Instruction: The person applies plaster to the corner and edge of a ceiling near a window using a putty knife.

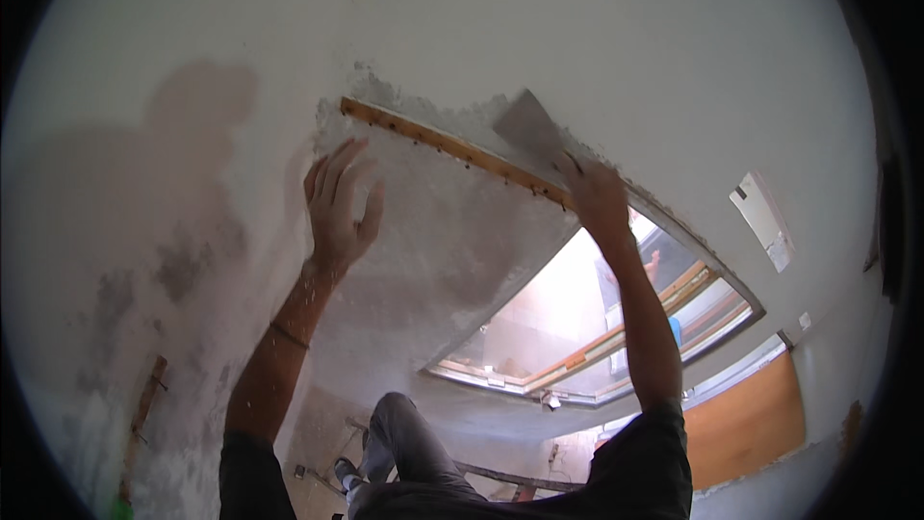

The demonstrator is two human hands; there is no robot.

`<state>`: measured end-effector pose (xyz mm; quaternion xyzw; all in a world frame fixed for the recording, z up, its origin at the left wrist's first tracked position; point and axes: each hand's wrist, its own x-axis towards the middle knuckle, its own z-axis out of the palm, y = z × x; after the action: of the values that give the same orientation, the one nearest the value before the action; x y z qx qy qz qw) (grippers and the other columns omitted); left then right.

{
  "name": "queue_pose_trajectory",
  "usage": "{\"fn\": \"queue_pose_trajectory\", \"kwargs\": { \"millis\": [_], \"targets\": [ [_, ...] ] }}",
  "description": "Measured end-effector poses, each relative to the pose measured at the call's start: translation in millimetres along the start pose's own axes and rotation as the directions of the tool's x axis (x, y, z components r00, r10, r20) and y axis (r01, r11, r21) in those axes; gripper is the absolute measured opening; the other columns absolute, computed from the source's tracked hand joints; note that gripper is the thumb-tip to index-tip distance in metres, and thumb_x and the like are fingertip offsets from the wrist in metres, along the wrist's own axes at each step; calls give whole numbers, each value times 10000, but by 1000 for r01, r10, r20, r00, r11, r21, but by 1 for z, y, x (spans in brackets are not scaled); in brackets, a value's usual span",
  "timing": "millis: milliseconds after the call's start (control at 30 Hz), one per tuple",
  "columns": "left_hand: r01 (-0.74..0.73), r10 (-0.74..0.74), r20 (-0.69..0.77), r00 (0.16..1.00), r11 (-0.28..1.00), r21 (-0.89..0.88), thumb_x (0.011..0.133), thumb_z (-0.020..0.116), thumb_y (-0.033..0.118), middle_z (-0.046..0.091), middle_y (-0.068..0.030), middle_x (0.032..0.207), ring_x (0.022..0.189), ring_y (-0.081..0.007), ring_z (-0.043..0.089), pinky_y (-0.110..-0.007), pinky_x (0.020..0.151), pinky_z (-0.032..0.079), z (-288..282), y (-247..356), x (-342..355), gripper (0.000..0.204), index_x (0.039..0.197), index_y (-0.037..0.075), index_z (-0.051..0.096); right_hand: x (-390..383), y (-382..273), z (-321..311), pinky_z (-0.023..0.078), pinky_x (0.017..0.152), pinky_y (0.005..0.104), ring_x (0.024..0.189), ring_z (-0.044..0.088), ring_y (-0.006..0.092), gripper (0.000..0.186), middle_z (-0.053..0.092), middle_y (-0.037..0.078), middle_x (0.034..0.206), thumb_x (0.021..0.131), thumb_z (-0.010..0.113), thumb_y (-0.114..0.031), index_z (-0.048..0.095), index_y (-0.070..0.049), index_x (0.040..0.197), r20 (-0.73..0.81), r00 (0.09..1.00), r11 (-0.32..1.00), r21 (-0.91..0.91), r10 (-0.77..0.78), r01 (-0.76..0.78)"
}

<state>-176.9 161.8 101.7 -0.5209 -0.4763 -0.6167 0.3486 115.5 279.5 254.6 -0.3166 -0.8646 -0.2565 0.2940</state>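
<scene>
A brown wooden strip (443, 143) with several small dark pegs or nails along its lower edge slants across the pale wall, over rough grey plaster. My right hand (599, 197) grips a wide, flat-bladed putty knife (529, 125) beside the strip's right end. Its blade lies against or close to the wall just above the strip; the handle is hidden in my fingers. My left hand (337, 202) is raised below the strip's left end, fingers spread, holding nothing. Whether its fingertips touch the wall I cannot tell.
A window (575, 360) with wooden bars is set in the wall under my right arm. Further right are a white rectangular panel (767, 219) and an orange-brown board (749, 409). Another narrow strip with nails (144, 414) is at lower left. Grey-trousered legs (414, 443) show below me.
</scene>
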Motion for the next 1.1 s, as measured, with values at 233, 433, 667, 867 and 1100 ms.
{"fn": "queue_pose_trajectory", "kwargs": {
  "millis": [233, 433, 667, 867, 1100],
  "targets": [
    [-162, 158, 67, 985, 985, 54, 864, 640, 160, 640, -70, 1037, 1002, -243, 606, -409, 925, 400, 9, -21, 61, 172, 1019, 96, 604, 9, -14, 5, 511, 707, 493, 750, 644, 415, 418, 658, 238, 823, 954, 535, -406, 684, -16, 931, 100, 986, 991, -17, 133, -132],
    [-182, 141, 264, 954, 974, 136, 879, 643, 182, 632, -30, 851, 835, -202, 616, -364, 867, 416, -6, -50, 102, 108, 936, 93, 620, 38, -44, 34, 525, 730, 473, 827, 653, 401, 423, 650, 244, 815, 953, 548, -383, 672, 20, 918, -68, 995, 997, -29, -75, 73],
    [-343, 229, 474, 850, 924, 170, 877, 655, 169, 619, -28, 820, 791, -202, 600, -359, 863, 433, -56, -62, 146, 111, 955, 97, 624, 11, -38, 1, 505, 684, 478, 772, 640, 387, 275, 660, 165, 801, 946, 546, -306, 679, -72, 1003, 79, 992, 993, 50, 102, -106],
    [-361, 183, 554, 812, 904, 230, 839, 691, 142, 582, -24, 758, 792, -195, 568, -364, 866, 432, -64, -59, 137, 121, 917, 94, 612, -46, -53, 4, 445, 543, 362, 549, 611, 278, 303, 602, 189, 641, 950, 590, -301, 674, -10, 943, 119, 896, 710, 569, 428, -415],
    [-491, 205, 644, 737, 817, 302, 843, 675, 170, 589, -30, 757, 777, -194, 575, -387, 909, 424, -62, -60, 125, 109, 887, 85, 623, -88, -42, 36, 307, 408, 227, 428, 416, 58, 353, 503, 17, 539, 997, 510, -286, 610, 12, 837, 242, 845, 357, 826, 476, -437]
  ]
}}
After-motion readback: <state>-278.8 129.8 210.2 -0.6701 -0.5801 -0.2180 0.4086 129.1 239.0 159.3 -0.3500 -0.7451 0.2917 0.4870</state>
